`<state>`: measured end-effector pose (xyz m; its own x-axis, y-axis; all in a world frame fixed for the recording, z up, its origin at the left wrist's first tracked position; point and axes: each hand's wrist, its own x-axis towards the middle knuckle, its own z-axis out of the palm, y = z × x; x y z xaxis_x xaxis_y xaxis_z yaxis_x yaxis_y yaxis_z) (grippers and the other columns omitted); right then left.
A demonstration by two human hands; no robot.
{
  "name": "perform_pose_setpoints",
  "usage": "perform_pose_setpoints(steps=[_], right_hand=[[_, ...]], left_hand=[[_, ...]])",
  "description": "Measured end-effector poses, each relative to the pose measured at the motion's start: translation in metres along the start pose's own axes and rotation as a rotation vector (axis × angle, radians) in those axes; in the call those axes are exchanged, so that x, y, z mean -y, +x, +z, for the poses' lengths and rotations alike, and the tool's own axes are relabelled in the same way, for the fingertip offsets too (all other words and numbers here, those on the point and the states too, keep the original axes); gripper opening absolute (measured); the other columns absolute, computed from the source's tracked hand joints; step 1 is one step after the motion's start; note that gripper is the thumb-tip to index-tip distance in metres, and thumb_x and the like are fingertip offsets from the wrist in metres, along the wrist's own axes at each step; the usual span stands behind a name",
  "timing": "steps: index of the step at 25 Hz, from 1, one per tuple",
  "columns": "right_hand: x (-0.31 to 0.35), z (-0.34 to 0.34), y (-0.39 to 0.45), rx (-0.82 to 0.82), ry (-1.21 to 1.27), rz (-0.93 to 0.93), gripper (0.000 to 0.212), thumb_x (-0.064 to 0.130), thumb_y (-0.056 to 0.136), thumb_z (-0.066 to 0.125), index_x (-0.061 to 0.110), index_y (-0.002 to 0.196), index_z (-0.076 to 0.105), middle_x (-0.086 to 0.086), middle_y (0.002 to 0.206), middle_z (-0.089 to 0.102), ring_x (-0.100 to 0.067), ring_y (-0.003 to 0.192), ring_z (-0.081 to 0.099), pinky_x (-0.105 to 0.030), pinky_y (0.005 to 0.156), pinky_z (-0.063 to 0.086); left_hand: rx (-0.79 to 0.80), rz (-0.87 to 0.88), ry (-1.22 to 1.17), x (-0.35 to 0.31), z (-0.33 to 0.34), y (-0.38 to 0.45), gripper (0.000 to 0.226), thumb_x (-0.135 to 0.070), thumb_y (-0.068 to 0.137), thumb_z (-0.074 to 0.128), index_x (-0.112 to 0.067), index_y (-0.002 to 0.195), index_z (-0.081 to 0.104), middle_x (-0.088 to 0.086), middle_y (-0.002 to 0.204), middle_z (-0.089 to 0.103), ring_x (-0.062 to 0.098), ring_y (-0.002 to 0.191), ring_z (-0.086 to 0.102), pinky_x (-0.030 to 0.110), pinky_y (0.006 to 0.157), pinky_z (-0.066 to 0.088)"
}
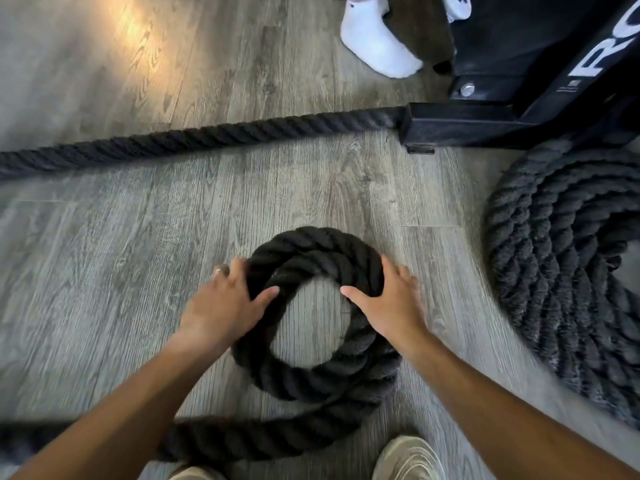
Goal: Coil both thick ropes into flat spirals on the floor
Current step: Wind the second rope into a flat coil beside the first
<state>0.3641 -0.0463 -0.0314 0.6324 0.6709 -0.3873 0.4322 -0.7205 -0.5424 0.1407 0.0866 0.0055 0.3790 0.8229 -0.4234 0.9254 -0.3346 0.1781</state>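
Looking down from a head-worn camera, two bare forearms are seen reaching to a small coil of thick black rope (311, 317) on a grey wood-grain floor (104, 254). The coil is only about two turns, with an open ring of bare floor left at its centre. The left hand (228, 303) is laid over the coil's left side, fingers spread outside and thumb hooked over the inner edge. The right hand (384, 303) is pressed flat on the right side, fingers splayed, thumb pointing into the ring. Neither hand is closed into a full grasp; both are held open against the rope, apparently so that the turns are kept flat and tight while the spiral is shaped.

From the coil's near edge the free tail (242, 441) is trailed leftward across the bottom of the view, near the toes of two pale shoes (408, 459). This length is judged still to be wound on.

At the right edge a much larger coil (554, 265) of the same kind of rope is seen, many turns wide and lying flat, partly cut off by the frame. A straight rope run (207, 136) is stretched across the floor farther away, ending at a black metal equipment base (485, 123). A white-socked foot (377, 39) is visible at the top. No containers are in view.
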Motion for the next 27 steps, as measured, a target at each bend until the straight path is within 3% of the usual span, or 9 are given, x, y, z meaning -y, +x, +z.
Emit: perform_pose_setpoints(steps=[4, 7, 10, 13, 17, 21, 23, 25, 27], right_hand=[[0.001, -0.003, -0.008, -0.017, 0.022, 0.01, 0.105, 0.076, 0.078, 0.061, 0.031, 0.16, 0.014, 0.002, 0.157, 0.031, -0.027, 0.145, 0.023, -0.05, 0.11, 0.038], [0.0, 0.001, -0.029, 0.079, 0.023, 0.161, 0.128, 0.083, 0.061, 0.068, 0.039, 0.158, -0.005, -0.006, 0.156, 0.015, -0.035, 0.144, 0.011, -0.061, 0.113, 0.027], [-0.013, 0.022, -0.079, 0.069, 0.12, 0.218, 0.133, 0.079, 0.057, 0.074, 0.054, 0.149, -0.019, -0.005, 0.143, 0.015, -0.037, 0.137, 0.018, -0.057, 0.105, 0.036], [-0.021, 0.015, -0.074, 0.046, 0.143, 0.088, 0.123, 0.069, 0.067, 0.076, 0.054, 0.152, -0.012, 0.0, 0.141, 0.02, -0.028, 0.134, 0.027, -0.052, 0.104, 0.043], [-0.013, -0.009, -0.016, 0.043, 0.04, -0.141, 0.107, 0.054, 0.073, 0.082, 0.039, 0.158, 0.019, 0.007, 0.153, 0.031, -0.018, 0.141, 0.031, -0.042, 0.114, 0.035], [-0.001, -0.021, 0.024, 0.064, 0.038, -0.27, 0.092, 0.042, 0.071, 0.088, 0.033, 0.15, 0.042, 0.013, 0.159, 0.037, -0.018, 0.145, 0.034, -0.038, 0.117, 0.029], [-0.002, -0.021, 0.028, 0.079, 0.053, -0.282, 0.089, 0.04, 0.072, 0.088, 0.034, 0.149, 0.044, 0.015, 0.159, 0.035, -0.016, 0.146, 0.033, -0.04, 0.118, 0.029], [-0.003, -0.02, 0.024, 0.07, 0.05, -0.302, 0.083, 0.041, 0.078, 0.083, 0.034, 0.15, 0.042, 0.017, 0.162, 0.029, -0.013, 0.148, 0.029, -0.044, 0.119, 0.029], [-0.001, -0.014, 0.009, -0.011, -0.021, -0.256, 0.086, 0.051, 0.082, 0.076, 0.035, 0.154, 0.033, 0.012, 0.165, 0.02, -0.016, 0.151, 0.02, -0.051, 0.121, 0.024]], left_hand=[[0.133, 0.235, 0.197, -0.016, -0.007, 0.037, 0.077, -0.069, 0.09, 0.046, -0.054, 0.153, 0.005, 0.022, 0.158, 0.029, 0.047, 0.124, 0.054, 0.046, 0.108, 0.042], [0.063, 0.245, 0.293, -0.011, 0.007, 0.04, 0.074, -0.07, 0.091, 0.037, -0.057, 0.152, -0.003, 0.03, 0.152, 0.035, 0.048, 0.115, 0.06, 0.044, 0.1, 0.045], [0.056, 0.22, 0.246, -0.013, 0.012, 0.036, 0.072, -0.071, 0.092, 0.035, -0.058, 0.151, -0.004, 0.031, 0.149, 0.036, 0.049, 0.112, 0.062, 0.046, 0.096, 0.05], [0.068, 0.145, 0.229, -0.014, 0.018, 0.019, 0.074, -0.071, 0.093, 0.03, -0.052, 0.153, -0.009, 0.034, 0.15, 0.033, 0.048, 0.112, 0.062, 0.046, 0.096, 0.051], [0.15, -0.016, 0.157, 0.001, 0.043, -0.032, 0.091, -0.07, 0.094, 0.028, -0.026, 0.155, -0.023, 0.039, 0.151, 0.029, 0.044, 0.113, 0.064, 0.044, 0.095, 0.052], [0.248, 0.06, 0.097, 0.009, 0.058, -0.074, 0.09, -0.067, 0.095, 0.031, -0.02, 0.158, -0.012, 0.019, 0.129, 0.062, 0.033, 0.111, 0.066, 0.04, 0.09, 0.051], [0.197, 0.081, 0.065, 0.021, 0.038, -0.056, 0.082, -0.074, 0.09, 0.029, -0.027, 0.156, 0.017, 0.013, 0.119, 0.07, 0.031, 0.108, 0.068, 0.04, 0.088, 0.053], [0.01, 0.072, 0.058, 0.029, 0.01, -0.025, 0.078, -0.083, 0.081, 0.03, -0.034, 0.141, 0.035, 0.014, 0.116, 0.067, 0.036, 0.101, 0.069, 0.045, 0.084, 0.056], [-0.045, 0.069, 0.028, 0.024, -0.01, 0.01, 0.081, -0.083, 0.078, 0.042, -0.041, 0.145, 0.031, 0.016, 0.134, 0.052, 0.04, 0.11, 0.065, 0.048, 0.09, 0.054]])
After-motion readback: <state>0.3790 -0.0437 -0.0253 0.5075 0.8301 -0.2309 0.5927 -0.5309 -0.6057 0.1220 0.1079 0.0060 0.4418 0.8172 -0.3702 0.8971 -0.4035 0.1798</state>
